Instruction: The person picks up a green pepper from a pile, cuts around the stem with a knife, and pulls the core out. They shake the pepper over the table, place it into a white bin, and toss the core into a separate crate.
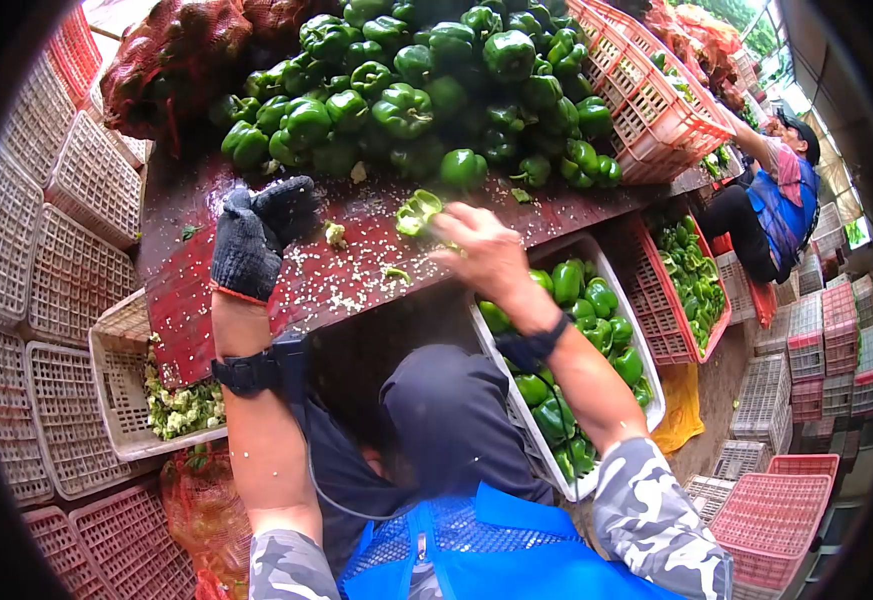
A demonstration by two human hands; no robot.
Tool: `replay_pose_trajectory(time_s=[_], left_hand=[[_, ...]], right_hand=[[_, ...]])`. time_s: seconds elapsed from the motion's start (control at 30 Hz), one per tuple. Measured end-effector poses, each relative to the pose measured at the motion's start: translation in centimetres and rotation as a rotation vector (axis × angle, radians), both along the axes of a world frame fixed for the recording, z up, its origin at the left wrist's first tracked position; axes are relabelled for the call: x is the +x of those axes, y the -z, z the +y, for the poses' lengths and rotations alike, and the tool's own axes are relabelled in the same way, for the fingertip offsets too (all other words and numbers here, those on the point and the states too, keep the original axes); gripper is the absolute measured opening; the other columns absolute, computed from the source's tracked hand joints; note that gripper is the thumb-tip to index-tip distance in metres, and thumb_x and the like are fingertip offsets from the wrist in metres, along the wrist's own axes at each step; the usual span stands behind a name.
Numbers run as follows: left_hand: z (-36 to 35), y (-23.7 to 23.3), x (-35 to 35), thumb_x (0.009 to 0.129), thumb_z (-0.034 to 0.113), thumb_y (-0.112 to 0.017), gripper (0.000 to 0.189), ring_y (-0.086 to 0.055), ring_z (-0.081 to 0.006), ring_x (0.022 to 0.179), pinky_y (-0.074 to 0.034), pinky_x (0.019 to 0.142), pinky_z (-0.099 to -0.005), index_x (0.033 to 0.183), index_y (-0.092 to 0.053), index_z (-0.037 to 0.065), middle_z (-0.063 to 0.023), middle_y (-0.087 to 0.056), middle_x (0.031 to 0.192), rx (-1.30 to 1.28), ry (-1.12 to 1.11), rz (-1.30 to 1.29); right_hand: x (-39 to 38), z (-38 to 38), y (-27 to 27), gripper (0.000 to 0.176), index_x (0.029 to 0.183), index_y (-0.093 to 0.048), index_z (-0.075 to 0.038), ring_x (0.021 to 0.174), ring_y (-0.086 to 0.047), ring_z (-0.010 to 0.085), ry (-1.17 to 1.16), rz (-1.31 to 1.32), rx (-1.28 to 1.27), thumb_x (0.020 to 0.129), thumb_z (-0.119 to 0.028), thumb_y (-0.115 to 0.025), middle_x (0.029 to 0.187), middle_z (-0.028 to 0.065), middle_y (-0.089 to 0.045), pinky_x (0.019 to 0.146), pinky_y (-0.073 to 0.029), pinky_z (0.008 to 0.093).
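My left hand [256, 235], in a dark grey glove, is over the left part of the red table [186, 300], its fingers bent; whether anything lies between them is hidden. My bare right hand [476, 245] is near the table's front edge, its fingers at a cut piece of green pepper [418, 213] with its pale inside showing. A heap of whole green peppers [403, 110] covers the back of the table, with one pepper [463, 169] at its front. Pale seeds and a small core [334, 234] lie between my hands.
A white crate [656, 400] of peppers stands beside my right forearm, a red crate [646, 290] of pepper pieces beyond it. At left, a crate [116, 400] holds cores. A pink crate [646, 100] leans on the heap. Another person [781, 195] sits at far right.
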State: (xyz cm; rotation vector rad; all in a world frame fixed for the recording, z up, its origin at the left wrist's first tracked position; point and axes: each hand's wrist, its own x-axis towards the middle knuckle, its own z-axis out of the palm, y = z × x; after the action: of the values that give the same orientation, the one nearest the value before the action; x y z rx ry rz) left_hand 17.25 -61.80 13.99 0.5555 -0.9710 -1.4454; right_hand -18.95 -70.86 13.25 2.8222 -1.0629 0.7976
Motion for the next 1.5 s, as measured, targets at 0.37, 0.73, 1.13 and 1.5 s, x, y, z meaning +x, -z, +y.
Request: replay_pose_trajectory(time_s=[0.37,0.73,1.13,1.5], left_hand=[[-1.2,0.1,0.5,0.108,0.048,-0.019,0.071,-0.059,-0.0328,0.126,-0.041,0.114,-0.0465,0.139,-0.054,-0.005,-0.0193,-0.061,0.138,-0.016,0.015,-0.043],[-2.4,-2.4,-1.1,0.109,0.045,-0.022,0.066,-0.056,-0.0305,0.130,-0.037,0.116,-0.0449,0.141,-0.052,-0.004,-0.0184,-0.058,0.141,-0.094,0.105,-0.113],[0.8,-3.9,-4.7,0.109,0.041,-0.025,0.062,-0.052,-0.0280,0.135,-0.034,0.119,-0.0431,0.144,-0.050,-0.003,-0.0174,-0.056,0.145,-0.139,0.108,-0.180],[-2.6,1.1,0.3,0.106,0.042,-0.030,0.060,-0.065,-0.0310,0.116,-0.049,0.103,-0.0456,0.128,-0.064,-0.001,-0.0174,-0.067,0.128,0.136,-0.077,0.045]], right_hand=[[-0.8,-1.4,0.2,0.031,0.109,-0.069,-0.006,0.081,-0.071,0.0274,-0.011,-0.346,0.244,0.087,-0.028,-0.070,0.085,0.0125,-0.071,0.074,-0.056,0.0389],[-37.5,19.3,2.0,0.034,0.112,-0.070,-0.003,0.048,-0.053,0.0084,1.145,-0.535,0.826,0.091,-0.029,-0.072,0.065,-0.0023,-0.057,0.044,-0.043,0.0262],[-43.4,24.0,7.6,0.039,0.104,-0.075,-0.005,0.076,-0.072,0.0240,1.266,-0.035,0.811,0.080,-0.035,-0.079,0.087,0.0149,-0.074,0.063,-0.056,0.0386],[-29.3,11.9,-0.2,0.044,0.113,-0.071,0.002,0.085,-0.072,0.0362,0.750,-0.006,0.395,0.080,-0.026,-0.082,0.097,0.0230,-0.072,0.078,-0.056,0.0420]])
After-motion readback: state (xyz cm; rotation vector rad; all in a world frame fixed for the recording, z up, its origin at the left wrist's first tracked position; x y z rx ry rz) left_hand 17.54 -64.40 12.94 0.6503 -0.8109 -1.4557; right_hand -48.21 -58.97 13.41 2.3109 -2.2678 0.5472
